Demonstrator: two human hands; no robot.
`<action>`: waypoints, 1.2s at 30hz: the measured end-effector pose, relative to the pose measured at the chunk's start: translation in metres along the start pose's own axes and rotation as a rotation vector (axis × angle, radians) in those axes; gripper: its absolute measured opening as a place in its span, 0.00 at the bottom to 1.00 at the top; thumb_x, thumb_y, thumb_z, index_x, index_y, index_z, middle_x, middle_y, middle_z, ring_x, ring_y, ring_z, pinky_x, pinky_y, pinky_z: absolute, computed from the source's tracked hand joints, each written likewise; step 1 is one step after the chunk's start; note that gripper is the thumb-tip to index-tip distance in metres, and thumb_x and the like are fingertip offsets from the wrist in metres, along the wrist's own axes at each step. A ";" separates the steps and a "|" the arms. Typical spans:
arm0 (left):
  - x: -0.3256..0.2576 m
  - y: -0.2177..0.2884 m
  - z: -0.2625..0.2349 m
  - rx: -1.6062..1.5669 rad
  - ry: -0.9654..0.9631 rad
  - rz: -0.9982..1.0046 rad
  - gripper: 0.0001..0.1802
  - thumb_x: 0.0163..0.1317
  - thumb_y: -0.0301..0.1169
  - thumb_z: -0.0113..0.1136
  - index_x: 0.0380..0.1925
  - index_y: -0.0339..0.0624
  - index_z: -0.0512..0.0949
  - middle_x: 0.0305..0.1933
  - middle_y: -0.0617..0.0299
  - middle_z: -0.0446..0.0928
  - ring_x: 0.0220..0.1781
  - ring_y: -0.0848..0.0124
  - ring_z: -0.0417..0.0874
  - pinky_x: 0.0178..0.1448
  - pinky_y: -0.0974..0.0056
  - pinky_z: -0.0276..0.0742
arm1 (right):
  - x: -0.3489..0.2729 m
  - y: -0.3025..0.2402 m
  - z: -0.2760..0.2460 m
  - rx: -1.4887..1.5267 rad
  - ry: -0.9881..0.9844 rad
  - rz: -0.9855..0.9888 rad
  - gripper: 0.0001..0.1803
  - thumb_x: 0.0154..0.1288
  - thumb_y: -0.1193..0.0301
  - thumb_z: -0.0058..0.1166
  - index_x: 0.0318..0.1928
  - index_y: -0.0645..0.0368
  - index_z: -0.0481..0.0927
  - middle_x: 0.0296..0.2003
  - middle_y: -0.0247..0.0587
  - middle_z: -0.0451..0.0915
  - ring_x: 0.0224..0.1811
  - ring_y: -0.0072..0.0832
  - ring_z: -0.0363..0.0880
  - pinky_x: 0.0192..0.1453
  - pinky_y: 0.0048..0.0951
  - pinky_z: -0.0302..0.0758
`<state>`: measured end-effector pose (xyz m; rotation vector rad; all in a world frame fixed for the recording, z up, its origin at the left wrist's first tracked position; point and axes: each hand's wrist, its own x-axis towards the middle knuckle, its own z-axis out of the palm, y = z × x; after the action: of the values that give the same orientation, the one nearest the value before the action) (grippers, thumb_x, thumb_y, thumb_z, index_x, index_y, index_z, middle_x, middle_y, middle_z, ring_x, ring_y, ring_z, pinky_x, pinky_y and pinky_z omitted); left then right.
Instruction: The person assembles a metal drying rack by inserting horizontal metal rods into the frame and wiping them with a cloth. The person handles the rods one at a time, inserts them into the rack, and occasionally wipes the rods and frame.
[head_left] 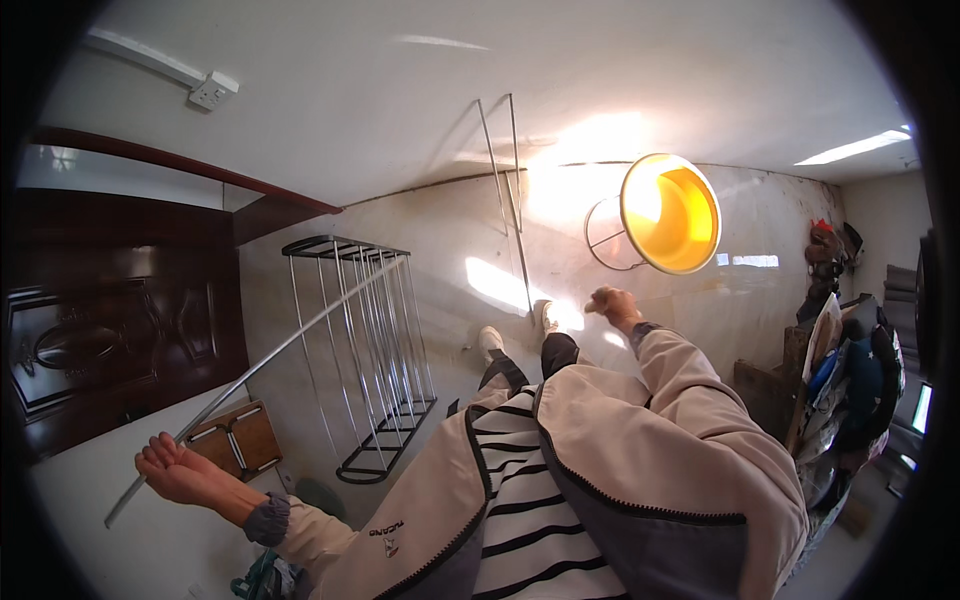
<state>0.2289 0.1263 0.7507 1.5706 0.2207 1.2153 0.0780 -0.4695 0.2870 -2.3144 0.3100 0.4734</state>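
- Basically, the left hand (178,470) was at 8 o'clock in the view, fingers curled around the long thin grey metal rod (265,365); grip sat near the rod's lower end.
- That rod ran diagonally from 8 o'clock up toward the top rail of the black-framed wire drying rack (362,350), which stood left of centre on the pale tiled floor (470,240).
- The right hand (612,304) was just right of centre, loosely closed; I couldn't tell whether it pinched anything.
- A thin bent metal frame piece (505,190) leaned at 12 o'clock, its foot near the white shoes (518,328).
- A round yellow plastic basin on a wire stand (668,213) sat at 1 o'clock, beyond the right hand and apart from it.
- A dark brown wooden door (110,330) was at 9 o'clock; a small wooden stool (240,438) sat just beside the rod's lower half.
- My read on doing it well: holding a long rod by one end gave poor control of the far tip. Shifting the grip closer to mid-length, or bringing the right hand onto it, would have steadied it.
- Risk as I judged it: the far tip was close to the rack's wires and could snag; swinging it slowly and watching the tip would have helped.
- Clutter at 3 o'clock was well apart, no concern there.
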 end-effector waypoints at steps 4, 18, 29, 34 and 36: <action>-0.032 -0.054 0.016 -0.176 -0.238 -0.313 0.20 0.75 0.31 0.49 0.21 0.46 0.59 0.21 0.70 0.51 0.23 0.76 0.52 0.32 0.68 0.58 | -0.017 0.053 0.008 1.014 0.042 0.657 0.24 0.79 0.53 0.44 0.58 0.58 0.80 0.49 0.42 0.82 0.44 0.32 0.80 0.51 0.29 0.73; -0.238 -0.098 0.092 -0.050 -1.090 -0.269 0.12 0.79 0.35 0.46 0.42 0.37 0.71 0.26 0.61 0.70 0.25 0.70 0.69 0.31 0.62 0.69 | -0.032 -0.163 -0.014 1.571 0.095 0.200 0.35 0.79 0.45 0.38 0.66 0.65 0.69 0.58 0.50 0.76 0.55 0.38 0.79 0.60 0.41 0.78; -0.320 -0.063 0.117 -0.027 -1.508 -0.421 0.14 0.76 0.30 0.43 0.55 0.36 0.68 0.46 0.39 0.79 0.50 0.42 0.80 0.52 0.50 0.75 | -0.031 -0.333 -0.047 1.124 0.206 -0.394 0.28 0.78 0.54 0.49 0.67 0.60 0.69 0.46 0.37 0.78 0.48 0.22 0.76 0.54 0.28 0.74; -0.335 -0.069 0.109 0.020 -1.523 -0.267 0.17 0.74 0.31 0.46 0.58 0.36 0.68 0.47 0.38 0.79 0.51 0.40 0.78 0.53 0.48 0.75 | -0.012 -0.335 -0.041 1.031 0.464 -0.287 0.17 0.77 0.59 0.54 0.44 0.63 0.78 0.35 0.30 0.77 0.38 0.17 0.72 0.43 0.22 0.72; -0.343 -0.077 0.093 0.074 -1.482 -0.357 0.14 0.74 0.34 0.50 0.52 0.37 0.72 0.36 0.45 0.80 0.37 0.48 0.80 0.43 0.54 0.76 | -0.004 -0.330 -0.051 1.071 0.504 -0.253 0.19 0.76 0.57 0.55 0.43 0.63 0.79 0.31 0.31 0.77 0.35 0.18 0.71 0.41 0.26 0.72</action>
<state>0.1768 -0.1325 0.5013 1.9807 -0.4138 -0.3954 0.2035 -0.2753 0.5283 -1.3402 0.3766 -0.3642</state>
